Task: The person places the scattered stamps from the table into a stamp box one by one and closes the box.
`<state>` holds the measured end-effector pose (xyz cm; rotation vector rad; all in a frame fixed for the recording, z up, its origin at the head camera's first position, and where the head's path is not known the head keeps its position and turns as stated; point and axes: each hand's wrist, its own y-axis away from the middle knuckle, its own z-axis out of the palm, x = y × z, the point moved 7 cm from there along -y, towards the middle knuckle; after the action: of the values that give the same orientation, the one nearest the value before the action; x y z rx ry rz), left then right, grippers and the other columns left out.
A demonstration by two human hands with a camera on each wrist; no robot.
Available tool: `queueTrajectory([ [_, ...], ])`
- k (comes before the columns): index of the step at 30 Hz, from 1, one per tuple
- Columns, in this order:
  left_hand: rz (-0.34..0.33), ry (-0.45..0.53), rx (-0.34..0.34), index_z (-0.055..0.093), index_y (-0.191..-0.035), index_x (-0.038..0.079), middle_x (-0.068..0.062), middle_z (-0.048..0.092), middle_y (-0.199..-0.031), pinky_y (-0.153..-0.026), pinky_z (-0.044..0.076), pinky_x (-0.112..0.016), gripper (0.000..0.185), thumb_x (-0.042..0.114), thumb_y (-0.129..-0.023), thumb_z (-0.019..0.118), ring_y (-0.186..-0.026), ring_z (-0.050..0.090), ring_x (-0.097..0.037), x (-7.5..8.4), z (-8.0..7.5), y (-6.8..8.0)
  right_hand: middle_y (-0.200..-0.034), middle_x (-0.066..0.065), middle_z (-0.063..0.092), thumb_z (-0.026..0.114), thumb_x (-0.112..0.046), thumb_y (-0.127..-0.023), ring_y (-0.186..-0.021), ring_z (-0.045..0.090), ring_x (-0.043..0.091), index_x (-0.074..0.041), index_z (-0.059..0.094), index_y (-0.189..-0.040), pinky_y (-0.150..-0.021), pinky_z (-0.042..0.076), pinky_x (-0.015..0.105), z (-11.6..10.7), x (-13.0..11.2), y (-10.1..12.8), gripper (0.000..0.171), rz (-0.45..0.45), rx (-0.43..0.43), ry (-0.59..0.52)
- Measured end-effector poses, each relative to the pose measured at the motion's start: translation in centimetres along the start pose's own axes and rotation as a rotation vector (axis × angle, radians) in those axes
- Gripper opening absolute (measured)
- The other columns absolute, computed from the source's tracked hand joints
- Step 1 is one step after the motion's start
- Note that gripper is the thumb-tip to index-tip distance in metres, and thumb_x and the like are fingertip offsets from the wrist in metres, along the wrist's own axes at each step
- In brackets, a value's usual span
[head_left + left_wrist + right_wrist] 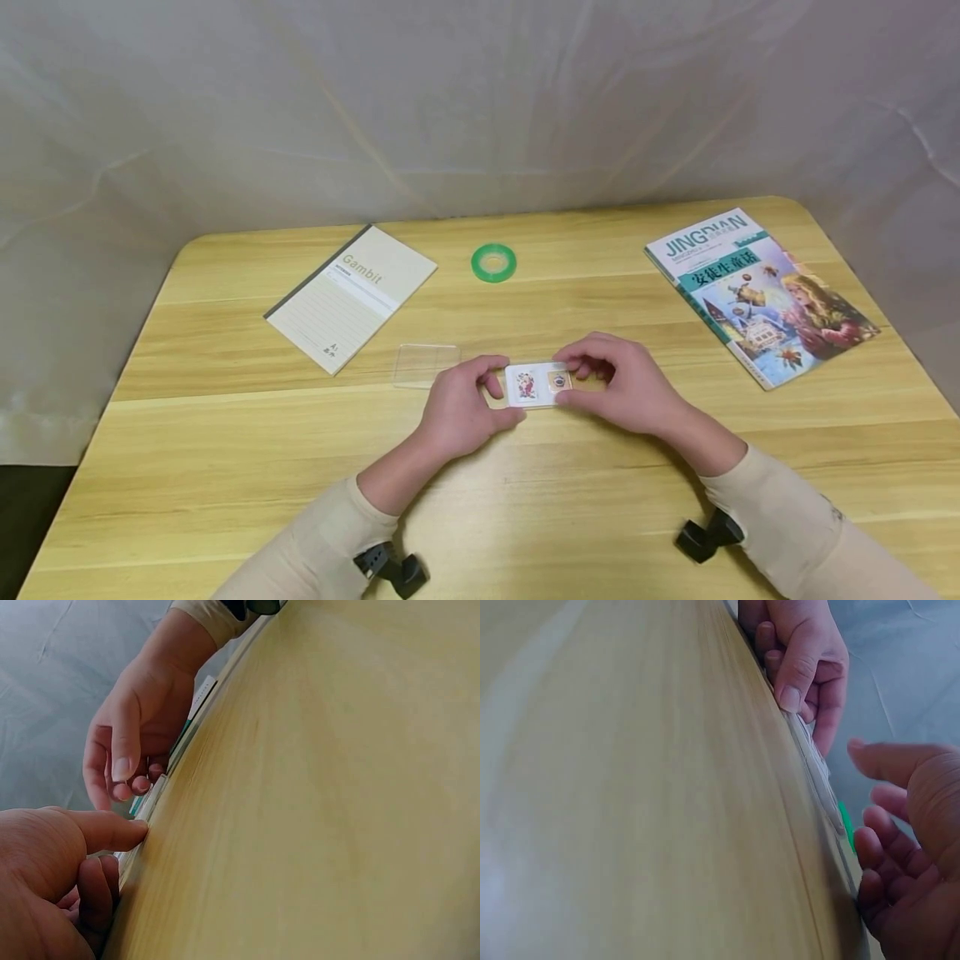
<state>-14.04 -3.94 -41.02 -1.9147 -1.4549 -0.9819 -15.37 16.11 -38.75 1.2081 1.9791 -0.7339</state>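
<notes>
Here, at the middle of the wooden table (225, 433), both hands meet over a small white card tray (536, 385) that carries two picture stickers or stamps side by side. A clear plastic lid (426, 365) lies flat just left of the tray, apart from it, so by my reading the case is open and its cover not yet put back; whether anything is to be taken out or put in cannot be told. Left hand (459, 410): thumb and curled fingers pinch the tray's left end, thumb along the near edge. Right hand (622, 385): fingers curled over the right end, tips on or at the right-hand sticker, thumb below; the right wrist view shows its fingers bent but slightly off the edge, so a firm hold is uncertain. Both forearms rest low on the table, sleeves to the wrist. Further back: a Gambit notebook (352, 296), a green tape roll (493, 262), a picture book (757, 293).
</notes>
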Motion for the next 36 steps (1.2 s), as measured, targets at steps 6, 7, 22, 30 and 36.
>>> queueTrajectory([
  [6,-0.001,0.003,0.002,0.067,-0.123,0.005,0.006,0.059,-0.078,-0.059,0.042,-0.027,0.063,0.018,-0.068,0.094,-0.061,0.049,-0.012,0.0,0.0,0.0,-0.114,-0.005,0.065,0.093,-0.033,-0.071,-0.104,0.060,0.013,-0.014,0.067,-0.126,-0.096,0.044,0.034,-0.6,0.5,0.5,0.064,-0.039,0.001,0.034],
  [7,-0.002,0.004,0.001,0.067,-0.124,0.005,0.006,0.059,-0.078,-0.059,0.042,-0.027,0.063,0.018,-0.068,0.094,-0.061,0.049,-0.012,0.0,0.0,0.0,-0.116,-0.005,0.064,0.093,-0.034,-0.070,-0.106,0.060,0.013,-0.014,0.066,-0.127,-0.098,0.043,0.035,-0.7,0.6,0.5,0.066,-0.043,0.000,0.048],
  [22,-0.007,0.007,-0.003,0.067,-0.125,0.005,0.005,0.059,-0.078,-0.055,0.039,-0.026,0.063,0.018,-0.069,0.093,-0.059,0.047,-0.012,0.0,-0.1,0.0,-0.120,-0.004,0.058,0.093,-0.035,-0.071,-0.114,0.050,0.021,-0.019,0.068,-0.126,-0.097,0.032,0.052,-0.4,1.5,0.6,0.062,-0.033,-0.064,0.183],
  [30,0.003,0.007,0.001,0.067,-0.124,0.004,0.005,0.059,-0.078,-0.053,0.039,-0.026,0.062,0.017,-0.069,0.093,-0.058,0.047,-0.012,0.1,-0.1,0.0,-0.117,-0.005,0.057,0.092,-0.035,-0.072,-0.111,0.050,0.019,-0.021,0.069,-0.124,-0.095,0.031,0.050,-0.3,1.6,0.6,0.059,-0.031,-0.063,0.186],
  [36,0.001,0.013,-0.010,0.066,-0.125,0.004,0.005,0.059,-0.078,-0.052,0.039,-0.026,0.062,0.017,-0.070,0.092,-0.057,0.047,-0.011,0.1,-0.1,0.0,-0.115,-0.005,0.057,0.092,-0.035,-0.071,-0.110,0.050,0.019,-0.021,0.069,-0.124,-0.094,0.030,0.050,-0.3,1.6,0.6,0.059,-0.032,-0.061,0.181],
])
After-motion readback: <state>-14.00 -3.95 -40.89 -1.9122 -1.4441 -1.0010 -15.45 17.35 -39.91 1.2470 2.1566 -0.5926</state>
